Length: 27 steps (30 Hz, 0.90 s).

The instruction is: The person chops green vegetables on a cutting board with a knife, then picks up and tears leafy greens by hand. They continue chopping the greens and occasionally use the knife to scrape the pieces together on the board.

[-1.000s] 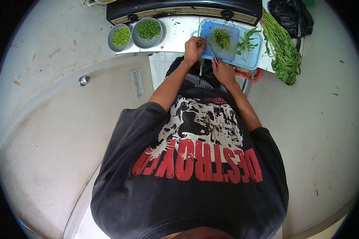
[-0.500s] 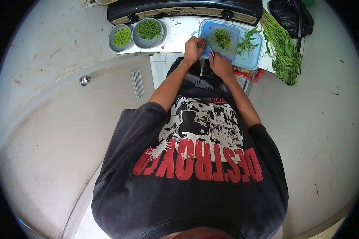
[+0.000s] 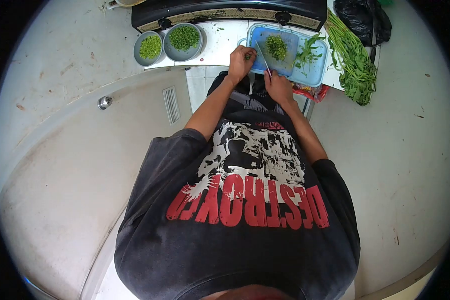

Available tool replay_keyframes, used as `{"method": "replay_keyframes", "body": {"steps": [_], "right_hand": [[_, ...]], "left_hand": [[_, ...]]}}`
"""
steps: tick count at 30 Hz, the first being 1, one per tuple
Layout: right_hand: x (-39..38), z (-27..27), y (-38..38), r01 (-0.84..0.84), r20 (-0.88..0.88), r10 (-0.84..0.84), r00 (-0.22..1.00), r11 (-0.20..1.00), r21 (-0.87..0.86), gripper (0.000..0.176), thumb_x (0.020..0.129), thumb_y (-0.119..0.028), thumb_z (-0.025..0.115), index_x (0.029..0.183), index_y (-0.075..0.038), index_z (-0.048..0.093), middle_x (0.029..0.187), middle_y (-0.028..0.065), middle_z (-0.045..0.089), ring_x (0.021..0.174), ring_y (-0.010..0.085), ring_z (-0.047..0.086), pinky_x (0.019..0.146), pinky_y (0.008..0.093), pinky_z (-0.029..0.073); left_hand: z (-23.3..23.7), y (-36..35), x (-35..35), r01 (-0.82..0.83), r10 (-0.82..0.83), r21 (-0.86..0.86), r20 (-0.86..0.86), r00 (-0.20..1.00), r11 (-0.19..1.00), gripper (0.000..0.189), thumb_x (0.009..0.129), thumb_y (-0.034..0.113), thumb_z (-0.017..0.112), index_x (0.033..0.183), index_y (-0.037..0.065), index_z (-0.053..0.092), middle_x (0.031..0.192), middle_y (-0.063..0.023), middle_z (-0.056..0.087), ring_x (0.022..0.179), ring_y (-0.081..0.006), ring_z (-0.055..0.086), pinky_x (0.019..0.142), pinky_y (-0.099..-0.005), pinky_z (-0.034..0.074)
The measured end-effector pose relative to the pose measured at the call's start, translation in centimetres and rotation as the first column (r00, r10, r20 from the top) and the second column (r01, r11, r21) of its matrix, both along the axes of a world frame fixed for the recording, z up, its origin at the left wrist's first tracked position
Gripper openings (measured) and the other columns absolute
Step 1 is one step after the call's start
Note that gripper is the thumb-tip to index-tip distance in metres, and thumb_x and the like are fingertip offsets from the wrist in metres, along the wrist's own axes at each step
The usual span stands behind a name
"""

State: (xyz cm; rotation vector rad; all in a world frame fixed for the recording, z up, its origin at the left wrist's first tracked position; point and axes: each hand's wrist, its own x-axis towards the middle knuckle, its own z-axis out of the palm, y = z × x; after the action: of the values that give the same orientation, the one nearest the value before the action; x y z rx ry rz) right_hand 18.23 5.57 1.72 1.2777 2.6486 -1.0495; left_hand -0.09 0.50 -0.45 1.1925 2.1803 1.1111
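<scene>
My right hand (image 3: 279, 86) is closed around the handle of a knife (image 3: 262, 57), whose thin blade slants up and left over the blue cutting board (image 3: 289, 64). Just left of the blade, my left hand (image 3: 240, 64) has its fingers curled at the board's left edge. A bit of green shows between those fingers, apparently leafy greens, mostly hidden. Beyond the blade lies a pile of chopped greens (image 3: 275, 47). Uncut leafy stems (image 3: 307, 54) rest on the right part of the light blue tray (image 3: 321, 76) under the board.
Two grey bowls of chopped greens, a smaller bowl (image 3: 149, 62) and a larger bowl (image 3: 195, 54), stand at left. A black stove (image 3: 225, 15) spans the back. At right lie a bundle of leafy greens (image 3: 357, 75) and a black plastic bag (image 3: 362, 20). A red packet (image 3: 317, 93) sits below the tray.
My right hand has drawn slightly toward my body with the knife, and a gap now shows between blade and left fingers. The left hand has barely moved.
</scene>
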Motion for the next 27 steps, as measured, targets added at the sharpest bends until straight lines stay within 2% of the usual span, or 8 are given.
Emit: {"method": "replay_keyframes", "body": {"steps": [5, 9, 17, 27], "right_hand": [[-2.2, -0.6, 0.1, -0.027, -0.008, 0.027, 1.0, 1.0, 0.006, 0.047, 0.103, -0.039, 0.049, 0.09, 0.004, 0.063, 0.072, 0.0291, 0.067, 0.069, 0.0476, 0.069, 0.064, 0.0563, 0.056], [-3.0, -1.0, 0.6, -0.016, -0.041, 0.016, 0.999, 1.0, 0.01, 0.047, 0.102, -0.038, 0.05, 0.089, 0.004, 0.064, 0.072, 0.0296, 0.067, 0.069, 0.0483, 0.068, 0.065, 0.0564, 0.056], [-1.0, -0.5, -0.1, -0.047, -0.011, 0.047, 0.999, 0.999, -0.011, 0.047, 0.103, -0.039, 0.05, 0.089, 0.003, 0.065, 0.07, 0.0296, 0.066, 0.067, 0.0486, 0.067, 0.064, 0.0564, 0.055], [-0.2, -0.5, -0.5, -0.044, 0.025, 0.043, 0.999, 0.999, 0.003, 0.048, 0.103, -0.039, 0.048, 0.09, 0.003, 0.065, 0.071, 0.0288, 0.067, 0.069, 0.0483, 0.068, 0.065, 0.0564, 0.056]], "left_hand": [[-0.9, -0.2, -0.4, 0.022, -0.021, 0.038, -0.024, 0.999, 0.999, 0.014, 0.082, 0.007, 0.073, 0.095, 0.003, 0.076, 0.088, -0.0147, 0.071, 0.082, -0.0284, 0.07, 0.077, -0.0367, 0.055], [-0.7, 0.0, -0.1, -0.013, 0.014, 0.048, -0.023, 1.0, 0.999, 0.014, 0.077, 0.003, 0.074, 0.091, 0.001, 0.076, 0.086, -0.0166, 0.069, 0.079, -0.0306, 0.07, 0.074, -0.0372, 0.057], [-0.6, 0.0, 0.0, -0.037, 0.036, 0.052, 0.026, 0.999, 0.998, 0.012, 0.077, 0.002, 0.073, 0.089, 0.001, 0.075, 0.086, -0.0165, 0.069, 0.079, -0.0318, 0.07, 0.073, -0.038, 0.056], [-0.2, -0.1, -0.2, 0.03, -0.028, 0.044, -0.044, 0.999, 0.999, 0.012, 0.081, 0.002, 0.072, 0.092, 0.003, 0.075, 0.089, -0.0169, 0.069, 0.08, -0.0338, 0.07, 0.074, -0.0393, 0.056]]}}
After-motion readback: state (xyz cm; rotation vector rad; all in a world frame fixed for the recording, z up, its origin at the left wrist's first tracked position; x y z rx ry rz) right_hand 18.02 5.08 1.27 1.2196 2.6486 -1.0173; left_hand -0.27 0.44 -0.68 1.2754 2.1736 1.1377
